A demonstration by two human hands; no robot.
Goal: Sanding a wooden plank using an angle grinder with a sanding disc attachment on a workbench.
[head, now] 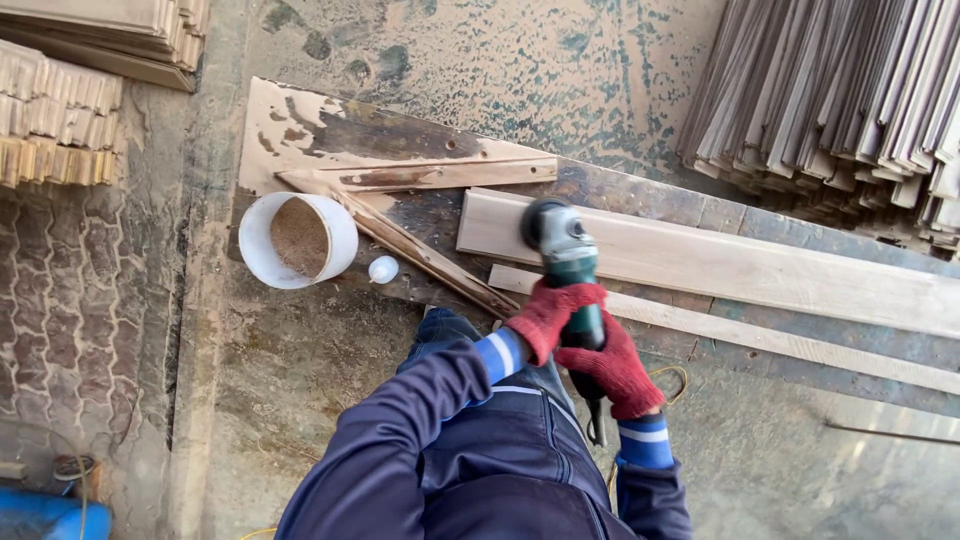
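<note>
Both your hands are in red gloves and wrapped around a green angle grinder (567, 262). Your left hand (547, 315) is closed on the body just behind the head, and your right hand (618, 368) is closed on the rear grip lower down, with the cord trailing from it. The grinder's round disc end rests on the near-left end of a pale wooden plank (720, 262) that lies lengthwise across the counter (610, 190). A thinner pale strip (760, 335) runs alongside the plank, closer to you, at the counter's near edge. Two narrower worn slats (420, 215) sit crossed toward the counter's left end. A white bucket (297, 240) holding brown sawdust stands at the counter's left edge, and a small white bottle (383, 269) lies just beside it. Stacks of grey boards (850, 90) are piled beyond the counter's far right corner.
</note>
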